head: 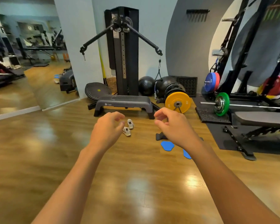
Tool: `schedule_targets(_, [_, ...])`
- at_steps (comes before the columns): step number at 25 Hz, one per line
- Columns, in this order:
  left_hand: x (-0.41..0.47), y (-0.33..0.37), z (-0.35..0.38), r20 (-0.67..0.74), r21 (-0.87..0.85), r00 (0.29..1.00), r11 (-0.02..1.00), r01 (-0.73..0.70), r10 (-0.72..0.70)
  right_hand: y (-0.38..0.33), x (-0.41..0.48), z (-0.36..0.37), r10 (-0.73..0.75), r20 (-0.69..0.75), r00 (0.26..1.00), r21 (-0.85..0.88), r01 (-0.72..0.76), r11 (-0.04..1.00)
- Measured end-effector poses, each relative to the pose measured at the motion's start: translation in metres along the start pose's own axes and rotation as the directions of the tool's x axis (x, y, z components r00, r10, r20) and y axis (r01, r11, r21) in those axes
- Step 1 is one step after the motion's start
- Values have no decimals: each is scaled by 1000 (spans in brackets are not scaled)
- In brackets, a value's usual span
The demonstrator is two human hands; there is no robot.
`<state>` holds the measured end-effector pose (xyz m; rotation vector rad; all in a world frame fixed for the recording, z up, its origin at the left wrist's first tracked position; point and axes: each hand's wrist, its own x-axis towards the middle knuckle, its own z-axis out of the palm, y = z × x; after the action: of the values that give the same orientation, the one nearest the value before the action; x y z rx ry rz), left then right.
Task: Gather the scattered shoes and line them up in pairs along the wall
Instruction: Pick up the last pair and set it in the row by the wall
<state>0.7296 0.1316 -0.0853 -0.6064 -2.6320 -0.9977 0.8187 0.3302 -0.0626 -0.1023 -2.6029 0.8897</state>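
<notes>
Two white sneakers lie on the wooden floor in front of a grey step platform (123,102): one sneaker (130,123) farther away, the other sneaker (126,131) nearer and angled. Both my arms reach forward above the floor. My left hand (107,128) hovers just left of the sneakers, fingers loosely curled, holding nothing. My right hand (173,125) hangs to the right of them, fingers also loosely curled and empty. Neither hand touches a shoe.
A cable machine (122,50) stands against the wall behind the platform. Black balls (146,85), a yellow weight plate (178,102) and a squat rack with a green-plated barbell (221,104) fill the right. Blue flat pads (167,145) and a black item (160,136) lie under my right hand. A mirror (23,62) covers the left wall.
</notes>
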Motion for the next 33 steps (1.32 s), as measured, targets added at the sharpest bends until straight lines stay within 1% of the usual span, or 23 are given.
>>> schedule_targets(4, [127, -44, 64, 104, 10, 994, 1000, 18, -19, 53, 127, 39, 39, 12, 999, -15, -39, 999])
schedule_targets(6, [177, -70, 92, 113, 19, 993, 999, 38, -40, 76, 185, 62, 34, 34, 999, -21, -33, 999])
schedule_targets(9, [264, -112, 129, 131, 45, 984, 993, 113, -118, 111, 291, 101, 18, 88, 996, -37, -14, 999])
schedule_targets(13, [376, -161, 156, 116, 51, 978, 985, 168, -172, 135, 419, 147, 16, 160, 987, -24, -12, 1000])
schedule_targets(16, [459, -212, 188, 99, 62, 972, 976, 207, -213, 165, 513, 187, 22, 178, 984, -24, -18, 1000])
schedule_targets(19, [539, -264, 237, 136, 39, 966, 976, 215, -219, 205, 594, 238, 57, 191, 980, -35, -51, 998])
schedule_targets(22, [615, -308, 284, 206, 28, 943, 965, 260, -260, 240, 665, 286, 152, 240, 959, -46, -145, 988])
schedule_targets(25, [689, -342, 329, 270, 34, 916, 954, 299, -296, 280, 740, 323, 195, 261, 945, -25, -195, 980])
schedule_targets(28, [752, -380, 384, 309, 57, 884, 934, 352, -351, 328, 812, 373, 224, 323, 919, -34, -226, 974])
schedule_targets(31, [795, -419, 438, 302, 63, 854, 903, 426, -424, 376, 864, 426, 239, 426, 873, -47, -243, 969])
schedule_targets(33, [823, -447, 482, 325, 75, 823, 880, 469, -466, 412, 901, 465, 245, 494, 834, -70, -242, 968])
